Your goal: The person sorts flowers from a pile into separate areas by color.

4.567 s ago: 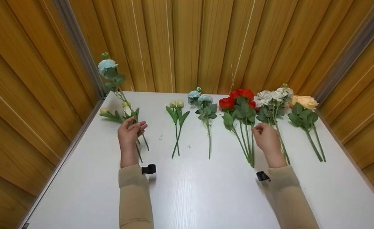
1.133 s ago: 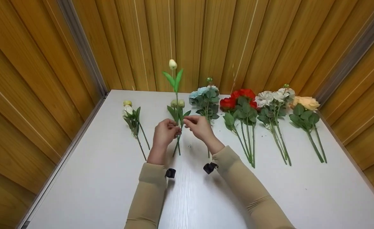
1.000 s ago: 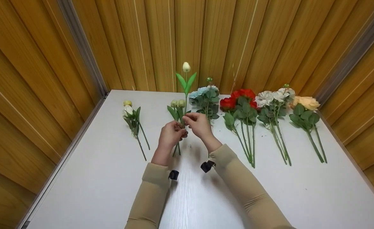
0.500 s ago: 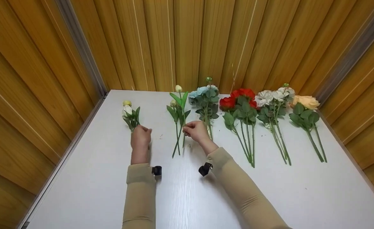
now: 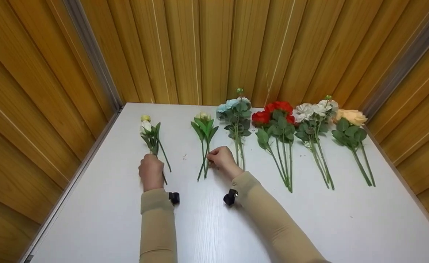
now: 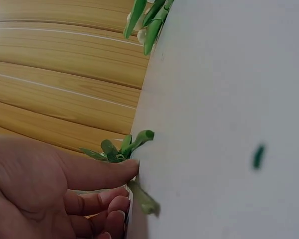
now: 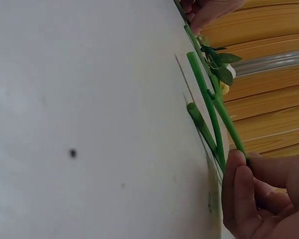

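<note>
At the left of the head view, my left hand [image 5: 150, 171] pinches a stem below a white flower [image 5: 146, 126] with a yellow bud [image 5: 145, 118] behind it. In the left wrist view, the thumb presses against this green stem [image 6: 143, 198], and a second cut stem end sticks out just above. My right hand [image 5: 221, 159] pinches the stem of a pale tulip [image 5: 209, 128] between thumb and fingertips, low over the table. Two more tulips with crossed stems [image 5: 202, 166] lie under and beside it. The right wrist view shows these green stems [image 7: 207, 84] close together.
Right of the tulips lie blue flowers [image 5: 232, 105], then red flowers [image 5: 278, 109], white flowers [image 5: 314, 109] and peach flowers [image 5: 351, 117], stems toward me. Wood-patterned panels [image 5: 214, 51] enclose the white table [image 5: 207, 226] at the back and sides.
The upright tulip has come down onto the other tulips in my right hand. My left hand has let go of it and moved left to the white flower. Earlier, it held a blue flower.
</note>
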Demonstrator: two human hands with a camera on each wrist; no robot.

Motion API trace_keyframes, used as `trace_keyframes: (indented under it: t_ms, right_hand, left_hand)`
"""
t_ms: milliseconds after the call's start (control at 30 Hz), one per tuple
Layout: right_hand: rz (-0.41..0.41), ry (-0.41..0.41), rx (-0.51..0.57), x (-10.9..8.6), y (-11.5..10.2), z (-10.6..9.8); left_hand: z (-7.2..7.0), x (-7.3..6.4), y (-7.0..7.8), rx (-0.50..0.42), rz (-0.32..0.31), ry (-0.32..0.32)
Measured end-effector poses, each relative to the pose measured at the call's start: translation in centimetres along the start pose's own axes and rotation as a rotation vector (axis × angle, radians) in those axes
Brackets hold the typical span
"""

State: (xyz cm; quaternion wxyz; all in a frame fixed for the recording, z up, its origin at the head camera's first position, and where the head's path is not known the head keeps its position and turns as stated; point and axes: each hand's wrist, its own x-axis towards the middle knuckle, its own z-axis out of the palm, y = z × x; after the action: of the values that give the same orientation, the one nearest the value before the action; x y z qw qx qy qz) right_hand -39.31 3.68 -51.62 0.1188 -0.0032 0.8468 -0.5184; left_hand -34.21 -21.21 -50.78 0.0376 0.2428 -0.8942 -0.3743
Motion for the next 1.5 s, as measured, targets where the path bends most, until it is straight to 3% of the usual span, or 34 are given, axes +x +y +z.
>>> trace_keyframes:
  t_ms: [133, 300, 400, 533, 667, 800, 967, 1267, 1500]
  right_hand:
    - [0.004, -0.022, -0.009, 0.0, 0.5, 0.1]
    - [-0.007, -0.022, -0.002, -0.1, 0.5, 0.1]
    - [-0.015, -0.008, -0.009, -0.3, 0.4, 0.1]
    - [-0.007, 0.006, 0.001, -0.5, 0.3, 0.1]
    - [-0.023, 0.035, -0.009, -0.9, 0.0, 0.0]
    - [-0.053, 0.058, -0.042, -1.3, -0.7, -0.2]
    - [-0.111, 0.004, -0.01, -2.0, -1.7, -0.1]
    - [-0.195, -0.167, 0.1, -3.5, -3.7, 0.9]
    - [-0.237, -0.098, 0.17, -4.0, -4.0, 0.6]
  left_hand:
    - [-0.1, -0.2, -0.1, -0.017, -0.031, -0.021]
    - [-0.5, 0.0, 0.1, -0.068, -0.025, -0.03]
    - [-1.0, 0.4, 0.3, -0.093, -0.029, -0.059]
    - [-1.6, 1.0, 0.3, -0.129, -0.081, -0.114]
    - [-1.9, 1.5, 0.3, -0.226, -0.141, -0.13]
    - [-2.2, 1.4, 0.8, -0.412, -0.163, -0.117]
    - [-2.4, 0.7, 2.8, -0.588, -0.113, -0.158]
    - [-0.6, -1.7, 7.5, -0.721, 0.058, -0.245]
    - [1.7, -3.3, 9.4, -0.778, 0.192, -0.248]
